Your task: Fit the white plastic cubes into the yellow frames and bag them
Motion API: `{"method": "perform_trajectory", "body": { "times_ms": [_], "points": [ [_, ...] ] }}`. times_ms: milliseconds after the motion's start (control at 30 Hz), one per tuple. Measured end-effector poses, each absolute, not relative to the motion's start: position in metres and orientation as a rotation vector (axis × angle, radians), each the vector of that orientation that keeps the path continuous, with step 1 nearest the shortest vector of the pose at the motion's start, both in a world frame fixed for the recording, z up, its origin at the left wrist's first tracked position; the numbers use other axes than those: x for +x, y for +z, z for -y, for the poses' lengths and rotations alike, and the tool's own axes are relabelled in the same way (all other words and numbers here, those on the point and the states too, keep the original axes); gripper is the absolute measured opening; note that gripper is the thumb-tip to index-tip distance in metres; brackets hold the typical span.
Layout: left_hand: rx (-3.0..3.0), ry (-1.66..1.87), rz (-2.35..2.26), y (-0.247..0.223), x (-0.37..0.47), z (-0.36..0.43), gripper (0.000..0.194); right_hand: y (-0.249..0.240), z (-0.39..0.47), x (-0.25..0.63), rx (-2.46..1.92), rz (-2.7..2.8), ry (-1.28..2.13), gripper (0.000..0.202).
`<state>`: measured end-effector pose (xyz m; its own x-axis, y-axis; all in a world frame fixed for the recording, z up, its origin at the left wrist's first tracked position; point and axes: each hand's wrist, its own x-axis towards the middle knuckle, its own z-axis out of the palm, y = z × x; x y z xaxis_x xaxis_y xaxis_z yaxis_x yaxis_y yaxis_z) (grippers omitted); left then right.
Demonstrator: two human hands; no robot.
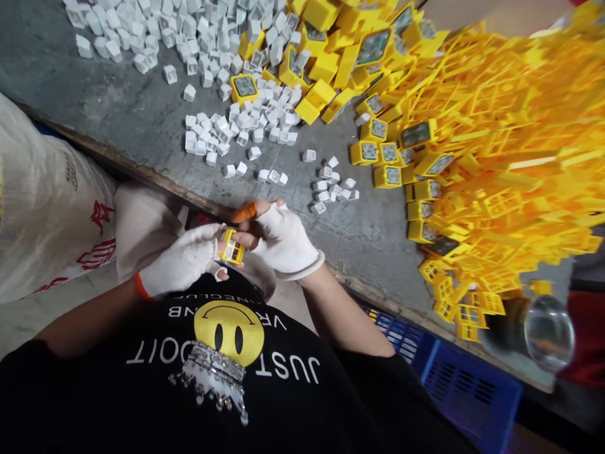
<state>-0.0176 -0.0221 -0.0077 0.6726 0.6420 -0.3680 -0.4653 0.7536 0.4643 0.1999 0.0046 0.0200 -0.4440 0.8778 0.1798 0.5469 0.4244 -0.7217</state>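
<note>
Close to my body, just off the table's near edge, both gloved hands meet around a small yellow plastic frame (233, 246) with square openings; whitish pieces show in some of them. My left hand (186, 261), in a white fingerless glove, grips the frame's left side between thumb and fingers. My right hand (283, 239) has its fingers closed at the frame's upper right, with an orange cover on one finger. Whether the right fingers also pinch a small cube is hidden. Small white translucent cubes (326, 186) lie on the table beyond my hands.
A grey table (155, 132) bears a large heap of white cubes (203, 38), yellow boxes (378, 129) with filled tops, and a tall pile of yellow frames (520, 157). A white sack (51, 208) stands left. Blue crates (467, 391) sit below the table edge at right, near a clear round container (549, 334).
</note>
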Motion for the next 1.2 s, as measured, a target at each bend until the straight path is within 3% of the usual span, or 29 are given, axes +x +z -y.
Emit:
{"method": "perform_trajectory", "body": {
  "times_ms": [100,233,333,433,667,1033,1200],
  "points": [
    [0.320,0.648,-0.536,-0.012,-0.025,0.023,0.031,0.012,-0.025,0.209,-1.192,2.159,0.749,0.023],
    [0.318,0.766,-0.682,-0.017,-0.033,0.021,0.030,-0.008,-0.079,0.219,-1.490,2.219,0.213,0.020],
    [0.318,0.831,-0.765,-0.015,-0.036,0.018,0.024,-0.020,-0.108,0.217,-1.514,2.346,0.064,0.022],
    [0.307,0.851,-0.781,-0.012,-0.037,0.017,0.026,-0.021,-0.101,0.215,-1.477,2.311,0.092,0.018],
    [0.322,0.905,-0.709,-0.002,-0.027,0.014,0.031,0.000,-0.017,0.211,-1.207,1.957,0.590,0.019],
    [0.336,0.883,-0.707,-0.007,-0.024,0.021,0.028,-0.010,0.007,0.201,-0.883,2.107,0.453,0.024],
    [0.238,0.874,-0.742,-0.006,-0.037,0.022,0.024,-0.007,-0.049,0.211,-1.159,2.203,0.254,0.021]
  ]
}}
